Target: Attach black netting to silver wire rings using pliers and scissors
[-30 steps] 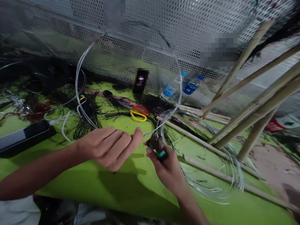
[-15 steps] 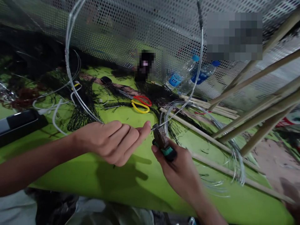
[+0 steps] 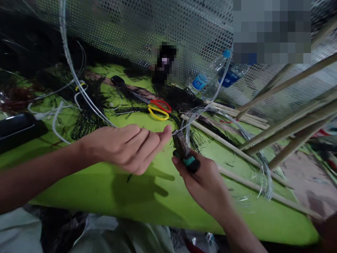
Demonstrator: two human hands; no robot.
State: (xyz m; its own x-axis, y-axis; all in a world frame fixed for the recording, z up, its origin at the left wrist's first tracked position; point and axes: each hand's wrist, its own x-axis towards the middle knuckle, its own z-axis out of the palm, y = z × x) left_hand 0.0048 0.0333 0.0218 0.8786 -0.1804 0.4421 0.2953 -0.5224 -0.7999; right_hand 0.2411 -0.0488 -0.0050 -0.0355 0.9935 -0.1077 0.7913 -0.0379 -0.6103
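My left hand [image 3: 131, 147] is closed around the wire of a large loop [image 3: 70, 58], which rises past the top of the view. My right hand [image 3: 202, 179] grips a pair of pliers [image 3: 181, 142] with dark, worn jaws and green-and-black handles. The jaws point up and sit on the loop's wire, just right of my left fingertips. From there the right side of the loop climbs in front of the water bottles. My left fingers hide the part of the wire they hold.
Red-and-yellow scissors [image 3: 159, 109] lie on the green table [image 3: 147, 207] among dark strands. A coil of clear wire [image 3: 265, 182] and wooden sticks [image 3: 242, 175] are at right. Water bottles [image 3: 198, 82] lean by a perforated metal panel [image 3: 126, 31]. A black device [image 3: 21, 128] sits left.
The loop has widened, its left side shifting left and its right side shifting right. The pliers stay at the wire near my left fingertips. The camera view has tilted slightly.
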